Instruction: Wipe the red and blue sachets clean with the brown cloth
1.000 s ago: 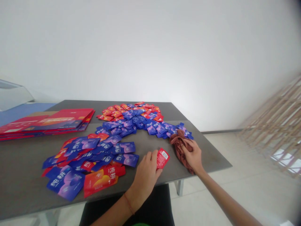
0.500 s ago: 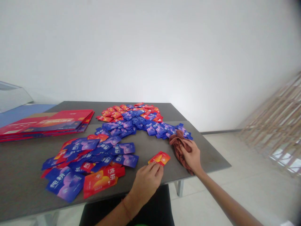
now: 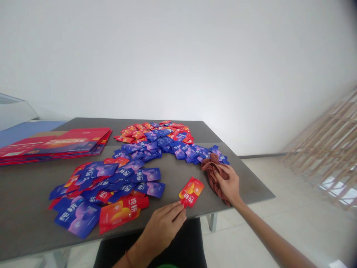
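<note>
My left hand (image 3: pixel 167 223) pinches the near corner of a red and orange sachet (image 3: pixel 191 192) by the table's front edge, its printed face turned up. To the right, my right hand (image 3: pixel 227 183) is closed on a crumpled brown cloth (image 3: pixel 213 173) that rests on the table. The cloth touches the end of a row of blue sachets (image 3: pixel 192 152). Left of my left hand lies a loose heap of blue and red sachets (image 3: pixel 83 216), overlapping one another.
A larger pile of red and blue sachets (image 3: pixel 158 134) lies farther back on the grey table (image 3: pixel 173 171). Flat red folded cartons (image 3: pixel 69 143) are stacked at the left. A black seat (image 3: pixel 192 242) is below the front edge. Wooden slats (image 3: pixel 331 137) lean at the right.
My left hand has drawn back toward me and slightly left, now holding only the sachet's corner, so more of the sachet shows. My right hand stays on the cloth.
</note>
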{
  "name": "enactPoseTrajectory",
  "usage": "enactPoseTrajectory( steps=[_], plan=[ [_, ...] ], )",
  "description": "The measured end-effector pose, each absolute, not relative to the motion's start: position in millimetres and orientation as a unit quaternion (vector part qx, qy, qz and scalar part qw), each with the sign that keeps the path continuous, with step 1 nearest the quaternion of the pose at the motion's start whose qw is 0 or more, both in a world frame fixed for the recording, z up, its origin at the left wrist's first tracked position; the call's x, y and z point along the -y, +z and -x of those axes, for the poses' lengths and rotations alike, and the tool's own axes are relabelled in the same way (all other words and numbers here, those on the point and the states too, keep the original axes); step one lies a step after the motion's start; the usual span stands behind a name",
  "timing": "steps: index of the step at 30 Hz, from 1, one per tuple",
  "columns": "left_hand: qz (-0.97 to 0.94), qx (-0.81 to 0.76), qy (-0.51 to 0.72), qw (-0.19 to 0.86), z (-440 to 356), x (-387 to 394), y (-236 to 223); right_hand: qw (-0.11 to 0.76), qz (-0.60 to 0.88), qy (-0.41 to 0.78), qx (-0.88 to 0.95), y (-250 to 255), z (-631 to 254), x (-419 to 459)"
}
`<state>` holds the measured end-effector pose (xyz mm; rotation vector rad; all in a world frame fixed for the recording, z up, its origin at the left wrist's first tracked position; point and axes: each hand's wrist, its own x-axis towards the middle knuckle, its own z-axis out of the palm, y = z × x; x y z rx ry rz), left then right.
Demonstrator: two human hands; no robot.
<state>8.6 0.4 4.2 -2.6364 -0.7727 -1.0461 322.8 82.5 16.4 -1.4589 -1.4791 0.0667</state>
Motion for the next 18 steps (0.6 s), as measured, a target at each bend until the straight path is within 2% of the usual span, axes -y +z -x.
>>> enactPoseTrajectory(
  steps=[7, 12, 15, 18],
  plan=[
    [0.893, 0.25, -0.367, 0.07, -4, -4, -5, 0.472, 0.532, -0.082, 0.699, 60, -291, -56],
    [0.893, 0.24, -0.373, 0.08, -3, -4, -7, 0.345, 0.462, -0.103, 0.81, 74, -250, -26],
    [0.891, 0.244, -0.374, 0.077, -4, -4, -9, 0.253, 0.453, -0.089, 0.85, 69, -232, -14],
    [0.891, 0.248, -0.373, 0.068, -5, -4, -10, 0.198, 0.449, -0.079, 0.868, 62, -223, -10]
  ],
)
